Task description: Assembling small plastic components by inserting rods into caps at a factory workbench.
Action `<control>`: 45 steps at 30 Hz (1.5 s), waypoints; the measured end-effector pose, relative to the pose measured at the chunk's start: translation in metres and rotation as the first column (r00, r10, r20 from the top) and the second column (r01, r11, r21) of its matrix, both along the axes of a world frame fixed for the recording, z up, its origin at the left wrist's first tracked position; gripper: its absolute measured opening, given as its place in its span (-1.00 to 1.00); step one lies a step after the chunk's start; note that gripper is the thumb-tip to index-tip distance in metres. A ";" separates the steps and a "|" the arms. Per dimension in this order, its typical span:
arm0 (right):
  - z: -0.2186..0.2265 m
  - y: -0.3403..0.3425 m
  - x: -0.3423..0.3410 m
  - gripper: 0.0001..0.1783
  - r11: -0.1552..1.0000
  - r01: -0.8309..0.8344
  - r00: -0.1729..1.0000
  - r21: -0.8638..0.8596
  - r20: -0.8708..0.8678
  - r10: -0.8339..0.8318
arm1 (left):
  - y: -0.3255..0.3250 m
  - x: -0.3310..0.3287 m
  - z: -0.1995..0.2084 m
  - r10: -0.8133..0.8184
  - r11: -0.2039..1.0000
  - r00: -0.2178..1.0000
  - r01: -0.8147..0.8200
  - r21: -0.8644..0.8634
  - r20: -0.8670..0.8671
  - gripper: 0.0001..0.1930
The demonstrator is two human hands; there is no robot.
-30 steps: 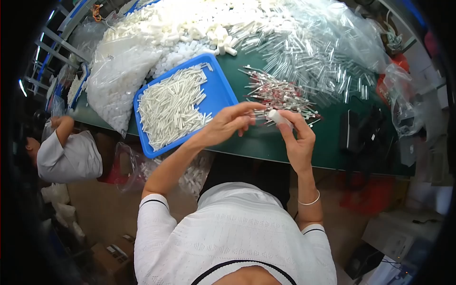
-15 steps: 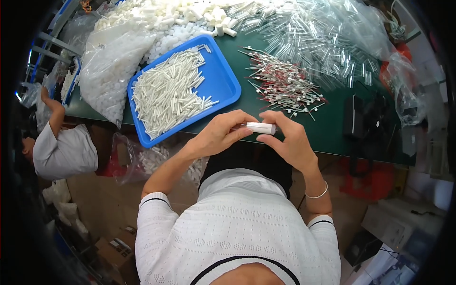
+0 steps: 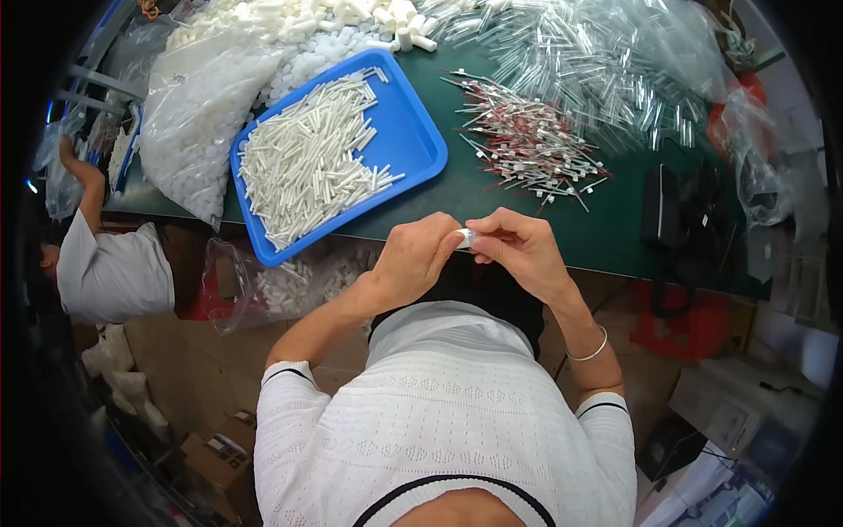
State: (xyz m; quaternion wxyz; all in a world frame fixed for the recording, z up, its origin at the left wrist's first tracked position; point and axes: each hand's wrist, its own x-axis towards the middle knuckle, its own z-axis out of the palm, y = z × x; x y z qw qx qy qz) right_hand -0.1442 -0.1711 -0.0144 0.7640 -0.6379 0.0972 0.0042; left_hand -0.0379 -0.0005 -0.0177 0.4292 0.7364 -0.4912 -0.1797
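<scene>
While the left hand (image 3: 414, 256) curls around one end of a short, glossy white cylinder (image 3: 466, 238), the right hand (image 3: 520, 250) pinches the other end between thumb and fingertips; most of the piece is hidden. Both hands meet nearer the body than the right corner of a shallow blue rectangular plastic tray (image 3: 411, 145). Slim white sticks (image 3: 303, 162) heap over the tray's left and middle. To its right, on a dark green tabletop (image 3: 584, 241), lies a tangled pile of thin red-and-white strips (image 3: 531, 145). Left of the tray slumps a clear plastic bag (image 3: 195, 123) of white pieces. Beyond the tray, off to its right, spread slender transparent tubes (image 3: 580, 75); directly behind it, chunky white cylinders (image 3: 351, 13) are heaped.
</scene>
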 end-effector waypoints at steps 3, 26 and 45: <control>-0.004 0.004 -0.002 -0.80 0.992 -0.029 1.000 -0.122 0.003 0.029 | 0.006 -0.003 -0.006 0.057 0.998 0.995 -0.054 -0.028 0.081 -0.86; -0.033 0.019 -0.001 -0.81 0.989 -0.015 0.951 0.147 0.307 -0.032 | 0.005 -0.019 -0.003 -0.064 0.996 0.767 0.007 -0.091 -0.638 -0.73; -0.021 0.025 -0.010 -0.23 0.598 0.416 0.807 -0.685 0.581 0.105 | -0.011 -0.046 -0.023 -0.237 0.936 -0.210 -0.312 -0.165 -0.949 -0.49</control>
